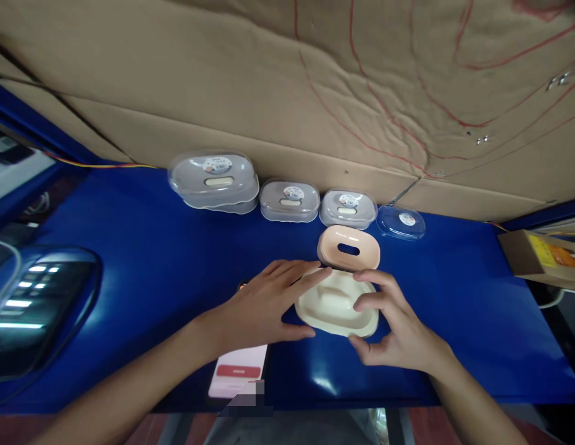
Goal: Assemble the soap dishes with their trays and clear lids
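A cream oval dish (331, 303) lies on the blue table (152, 266) in front of me. My left hand (264, 303) rests at its left rim with fingers stretched out and thumb along the near edge. My right hand (391, 324) curls round its right rim, fingers on top and thumb below the near edge. Just behind the dish sits a peach oval tray (348, 247) with a slot in its middle.
Three clear lidded boxes (215, 179), (289, 199), (347, 207) and a loose clear lid (401, 221) line the cardboard wall (315, 80). A phone (238, 371) lies near the front edge. A cardboard box (541, 256) stands at right. A dark glossy object (37, 303) sits at left.
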A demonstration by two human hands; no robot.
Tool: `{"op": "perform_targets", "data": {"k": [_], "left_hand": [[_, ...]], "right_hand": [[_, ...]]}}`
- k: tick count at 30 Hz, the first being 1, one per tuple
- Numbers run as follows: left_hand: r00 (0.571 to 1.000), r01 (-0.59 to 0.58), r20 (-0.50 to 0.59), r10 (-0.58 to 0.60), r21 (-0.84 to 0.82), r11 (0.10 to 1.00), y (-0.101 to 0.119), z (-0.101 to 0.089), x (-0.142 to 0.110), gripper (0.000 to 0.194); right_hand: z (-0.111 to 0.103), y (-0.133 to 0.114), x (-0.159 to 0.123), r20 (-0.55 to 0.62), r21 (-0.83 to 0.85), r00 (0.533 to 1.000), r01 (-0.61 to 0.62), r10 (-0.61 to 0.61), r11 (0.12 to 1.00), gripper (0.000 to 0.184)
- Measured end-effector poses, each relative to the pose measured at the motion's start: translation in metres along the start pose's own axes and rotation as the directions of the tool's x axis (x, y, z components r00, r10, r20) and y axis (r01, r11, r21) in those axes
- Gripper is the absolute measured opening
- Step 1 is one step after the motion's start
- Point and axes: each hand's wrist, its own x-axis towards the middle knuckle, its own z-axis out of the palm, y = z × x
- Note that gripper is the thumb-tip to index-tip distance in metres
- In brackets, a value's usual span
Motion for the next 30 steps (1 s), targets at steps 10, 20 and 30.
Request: {"op": "perform_targets", "data": {"k": [10, 20, 30], "left_hand": [[0.968, 0.25, 0.07, -0.241, -0.181, 0.951, 0.002, -0.011, 0.002, 0.113], [0.973, 0.231, 0.08, -0.218, -0.239, 0.943, 0.007, -0.01, -0.002, 0.1], [0.943, 0.324, 0.082, -0.321, -0.438, 0.839, -0.007, -0.005, 0.001, 0.109]], "right_hand": [[-0.005, 0.037, 0.001, -0.192, 0.122, 0.975, -0.09, 0.112, 0.988, 0.059], [0.007, 0.079, 0.007, -0.12, -0.208, 0.945, -0.323, 0.304, 0.923, 0.069], [-0.01, 0.061, 0.006, -0.387, 0.045, 0.895, -0.223, 0.223, 0.974, 0.059]]}}
